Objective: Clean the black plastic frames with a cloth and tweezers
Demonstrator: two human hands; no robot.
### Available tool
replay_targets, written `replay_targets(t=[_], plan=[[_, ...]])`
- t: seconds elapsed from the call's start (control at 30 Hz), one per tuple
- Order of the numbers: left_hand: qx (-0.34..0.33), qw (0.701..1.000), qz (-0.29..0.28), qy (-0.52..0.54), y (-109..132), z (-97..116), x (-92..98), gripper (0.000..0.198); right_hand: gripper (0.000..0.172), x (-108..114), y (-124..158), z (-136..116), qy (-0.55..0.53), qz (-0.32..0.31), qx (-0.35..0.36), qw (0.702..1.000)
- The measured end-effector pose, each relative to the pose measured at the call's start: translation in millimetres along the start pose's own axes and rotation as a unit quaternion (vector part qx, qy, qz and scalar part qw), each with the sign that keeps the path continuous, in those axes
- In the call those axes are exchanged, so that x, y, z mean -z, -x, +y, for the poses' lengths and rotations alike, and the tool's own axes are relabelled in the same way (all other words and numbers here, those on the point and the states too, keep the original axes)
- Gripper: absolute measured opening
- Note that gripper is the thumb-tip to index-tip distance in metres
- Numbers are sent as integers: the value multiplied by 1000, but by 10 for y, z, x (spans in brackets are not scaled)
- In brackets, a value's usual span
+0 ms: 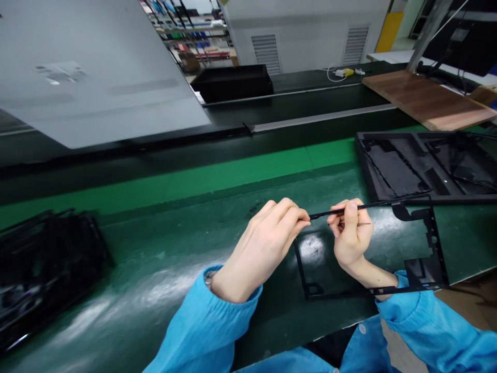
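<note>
A thin black rectangular frame [438,243], with cut-out tabs at its right end, is held above the green bench and tilted. My left hand [269,228] is closed in a pinch on the far rail, near its left corner. My right hand [351,238] reaches up through the frame's opening and grips the same rail between thumb and fingers. The near rail crosses over my right wrist. A thin dark line shows at the right palm; I cannot make out what it is.
A pile of black frames [50,264] lies at the left. On the right, a black foam tray [368,171] holds similar frames. Behind are a black bin [233,85], a wooden board [427,98] and a cable with a yellow piece [345,72]. A large grey panel [116,67] overhangs the left.
</note>
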State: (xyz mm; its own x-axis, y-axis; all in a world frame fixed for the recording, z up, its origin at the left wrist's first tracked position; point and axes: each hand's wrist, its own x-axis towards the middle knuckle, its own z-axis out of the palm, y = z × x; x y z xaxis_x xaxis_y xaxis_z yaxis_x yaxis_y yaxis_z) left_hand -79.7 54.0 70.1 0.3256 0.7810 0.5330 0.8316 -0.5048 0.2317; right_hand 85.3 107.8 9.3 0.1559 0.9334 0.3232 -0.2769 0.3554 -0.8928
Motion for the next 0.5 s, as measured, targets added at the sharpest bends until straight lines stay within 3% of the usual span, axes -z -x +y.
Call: replay_targets(t=[0.23,0.5], plan=[[-77,991,46,-95,-34,35,-57,5,43,-6,18,-13,4,-2,9,1000],[-55,994,65,-62,-43,30,-45,5,41,-11,30,-44,-11,-3,19,1000]])
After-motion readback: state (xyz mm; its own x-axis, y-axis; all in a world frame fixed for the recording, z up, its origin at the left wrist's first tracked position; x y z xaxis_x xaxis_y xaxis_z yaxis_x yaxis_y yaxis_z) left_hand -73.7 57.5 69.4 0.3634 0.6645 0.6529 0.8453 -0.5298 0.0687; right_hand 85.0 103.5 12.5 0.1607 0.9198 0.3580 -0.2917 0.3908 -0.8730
